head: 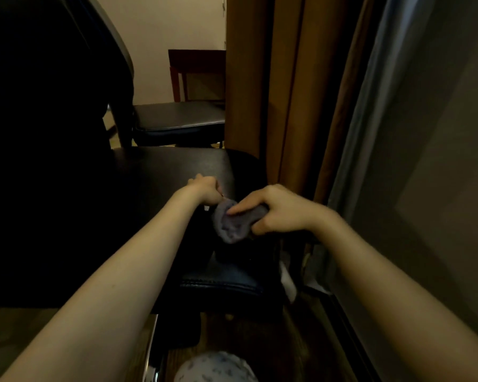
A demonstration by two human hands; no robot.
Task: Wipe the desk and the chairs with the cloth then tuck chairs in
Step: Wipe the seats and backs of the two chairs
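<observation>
Head view, arms outstretched, right hand [276,209] gripping cloth [231,227], left hand [206,190] pinching it

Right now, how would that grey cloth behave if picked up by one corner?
Probably floppy: the cloth is bunched into soft folds inside the right hand. Likely light, being thin enough to crumple into one grip. Its nubby surface suggests it won't slip.

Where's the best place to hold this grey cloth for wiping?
Grip the cloth at its bunched right end, coming from the right and above, as the right hand does: fingers over the top, thumb below. That leaves the rounded wad sticking out leftward, free to rub.
</observation>
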